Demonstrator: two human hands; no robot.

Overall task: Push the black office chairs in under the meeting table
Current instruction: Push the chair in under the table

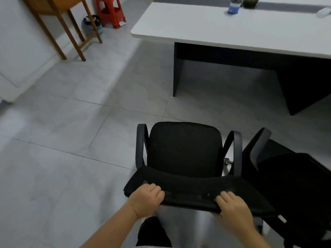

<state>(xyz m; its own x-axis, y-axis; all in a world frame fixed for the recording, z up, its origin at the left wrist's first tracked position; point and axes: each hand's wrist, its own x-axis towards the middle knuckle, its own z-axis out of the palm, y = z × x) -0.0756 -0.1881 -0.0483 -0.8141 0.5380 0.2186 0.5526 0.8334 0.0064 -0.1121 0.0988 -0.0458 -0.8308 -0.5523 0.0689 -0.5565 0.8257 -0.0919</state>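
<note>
A black office chair [184,151] with armrests stands on the tiled floor right in front of me, its seat facing the meeting table [223,31]. My left hand [146,199] grips the left part of the backrest's top edge. My right hand [232,206] grips the same edge further right. A stretch of floor separates the chair from the white-topped table with its dark panel legs. A second black office chair [286,176] stands close against the first one's right side, partly cut off by the frame.
A wooden stand [60,24] stands by the wall at upper left, with a red plastic stool [110,11] and a small bin [92,25] behind it. On the table are a blue cup [233,7], a green object [250,1] and a white item [324,12].
</note>
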